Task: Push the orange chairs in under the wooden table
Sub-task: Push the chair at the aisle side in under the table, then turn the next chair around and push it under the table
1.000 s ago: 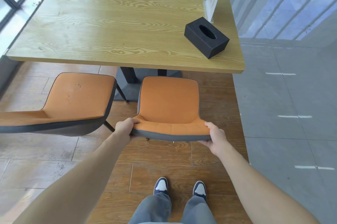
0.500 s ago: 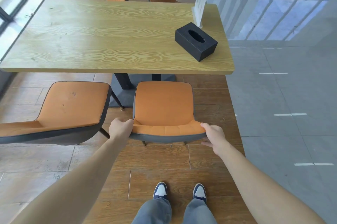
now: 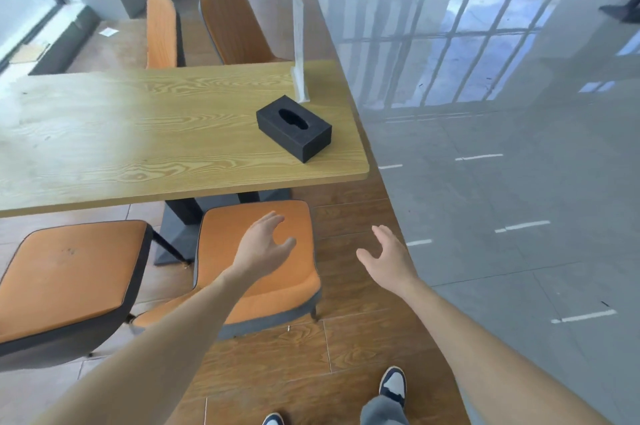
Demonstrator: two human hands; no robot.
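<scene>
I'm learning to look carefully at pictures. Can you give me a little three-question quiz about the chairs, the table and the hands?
1. True or false: the left hand is gripping the near right chair.
2. What lies on the wooden table near its right end? A) a black box with an oval hole B) a red cup C) a laptop
3. Fill the gap: the right hand hangs open over the ____, right of the chair.

Key
1. False: the hand is open above the seat, fingers spread.
2. A, the black box.
3. floor.
</scene>
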